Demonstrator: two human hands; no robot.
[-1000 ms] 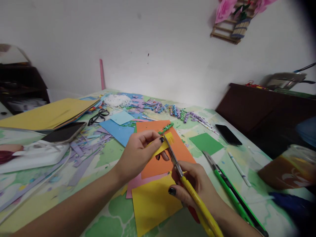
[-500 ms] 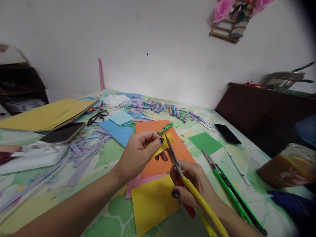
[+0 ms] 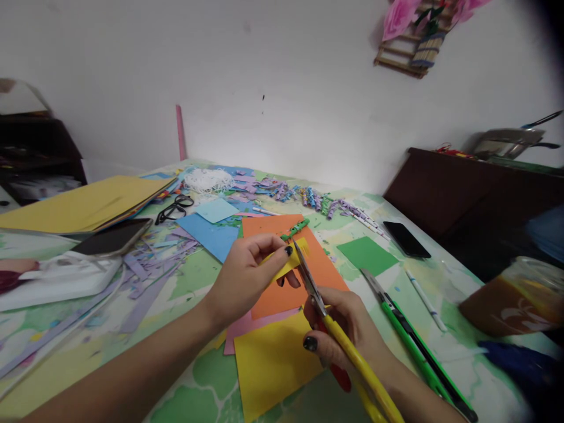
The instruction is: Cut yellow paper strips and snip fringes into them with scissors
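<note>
My left hand (image 3: 247, 276) pinches a narrow yellow paper strip (image 3: 288, 262) above the table, fingers closed on it. My right hand (image 3: 343, 335) grips yellow-handled scissors (image 3: 348, 352). Their blades (image 3: 306, 276) sit against the strip's fringed far end. Below the hands lie an orange sheet (image 3: 286, 288), a yellow sheet (image 3: 271, 364) and a pink sheet (image 3: 240, 329) on the green-patterned table (image 3: 198, 376).
Green scissors (image 3: 409, 335) and a white pen (image 3: 425, 299) lie to the right, with a green square (image 3: 368, 254) and a black phone (image 3: 406, 239). Left: a phone (image 3: 112, 236), glasses (image 3: 174, 208), a stack of coloured sheets (image 3: 83, 202), purple scraps (image 3: 145, 270). A jar (image 3: 511, 299) stands far right.
The scissor blades opened slightly half a second ago and have closed on the strip's end again. My right hand's fingers shifted a little on the handles. My left hand stayed put.
</note>
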